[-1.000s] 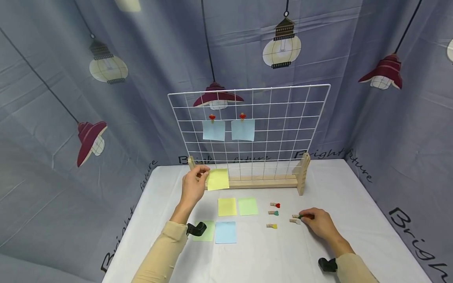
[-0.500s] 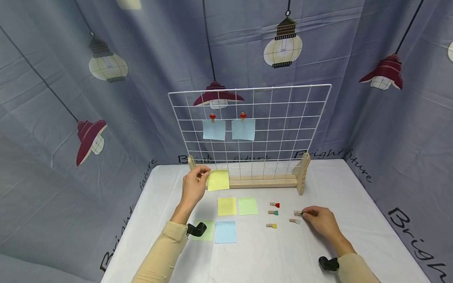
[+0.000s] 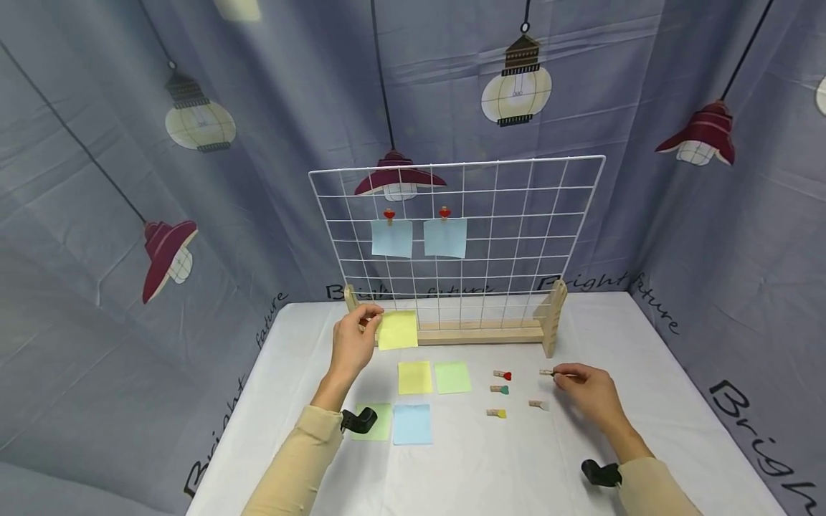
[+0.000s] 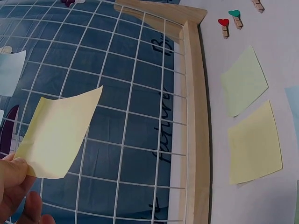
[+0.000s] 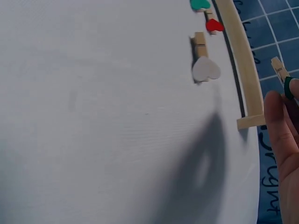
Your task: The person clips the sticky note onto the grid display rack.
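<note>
My left hand [image 3: 353, 345] pinches a yellow sticky note [image 3: 397, 330] by its left edge, in front of the lower left of a white wire grid [image 3: 497, 244]. In the left wrist view that note [image 4: 63, 137] stands apart from the wires as far as I can tell, its upper edge bowed. Off to the right, my right hand [image 3: 594, 396] holds a small wooden clothespin [image 3: 546, 372] above the table. The right wrist view shows this clothespin [image 5: 279, 70] with a dark green piece under the fingertips. Two light blue notes [image 3: 391, 238] hang on the grid from red heart clothespins [image 3: 389, 214].
On the white table [image 3: 464, 473] lie a yellow note [image 3: 414, 378], two green notes [image 3: 453, 377] and a blue note [image 3: 412, 424]. Red [image 3: 502, 375], teal [image 3: 500, 389], yellow [image 3: 496, 413] and white [image 3: 538, 405] heart clothespins lie to their right. A wooden base [image 3: 480, 335] supports the grid.
My right hand has picked up the green clothespin from beside the white one and moved it up and slightly away toward the grid. The left hand stays in place with its yellow note.
</note>
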Demonstrator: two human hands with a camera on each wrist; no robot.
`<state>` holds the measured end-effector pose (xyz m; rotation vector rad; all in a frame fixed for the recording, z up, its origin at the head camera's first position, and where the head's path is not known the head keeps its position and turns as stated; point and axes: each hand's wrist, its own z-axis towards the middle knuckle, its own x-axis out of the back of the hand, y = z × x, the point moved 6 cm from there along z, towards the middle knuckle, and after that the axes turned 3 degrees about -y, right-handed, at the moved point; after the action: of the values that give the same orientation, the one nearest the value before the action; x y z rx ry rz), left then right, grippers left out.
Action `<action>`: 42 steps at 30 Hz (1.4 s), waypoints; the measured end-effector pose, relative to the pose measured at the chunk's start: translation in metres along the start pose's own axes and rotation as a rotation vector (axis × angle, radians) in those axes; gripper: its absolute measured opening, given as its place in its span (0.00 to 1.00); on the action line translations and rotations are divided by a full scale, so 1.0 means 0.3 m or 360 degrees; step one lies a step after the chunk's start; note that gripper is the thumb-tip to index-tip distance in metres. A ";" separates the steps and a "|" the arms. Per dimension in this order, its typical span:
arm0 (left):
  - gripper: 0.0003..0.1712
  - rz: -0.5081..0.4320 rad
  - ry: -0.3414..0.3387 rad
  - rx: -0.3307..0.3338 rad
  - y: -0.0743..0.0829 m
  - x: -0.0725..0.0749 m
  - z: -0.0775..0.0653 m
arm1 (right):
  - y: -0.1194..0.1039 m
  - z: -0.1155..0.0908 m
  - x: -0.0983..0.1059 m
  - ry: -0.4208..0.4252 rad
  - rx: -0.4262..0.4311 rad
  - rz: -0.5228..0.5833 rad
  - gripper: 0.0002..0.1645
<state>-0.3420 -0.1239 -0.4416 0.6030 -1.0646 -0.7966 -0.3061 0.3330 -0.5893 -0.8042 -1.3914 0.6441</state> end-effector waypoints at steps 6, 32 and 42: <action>0.07 -0.0004 -0.0003 0.0019 0.000 0.000 -0.008 | -0.049 0.003 0.025 0.0044 0.0090 0.0107 0.15; 0.10 -0.0038 -0.0022 -0.0127 0.068 -0.044 0.019 | -0.357 0.030 0.111 0.0119 0.0514 0.0032 0.18; 0.09 -0.0024 -0.0051 -0.0192 0.096 -0.079 0.035 | -0.431 0.049 0.126 0.0096 0.0508 -0.0005 0.17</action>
<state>-0.3499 -0.0884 -0.4281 0.4980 -1.0345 -0.8796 -0.3257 0.2886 -0.4627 -0.5618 -1.1962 0.8093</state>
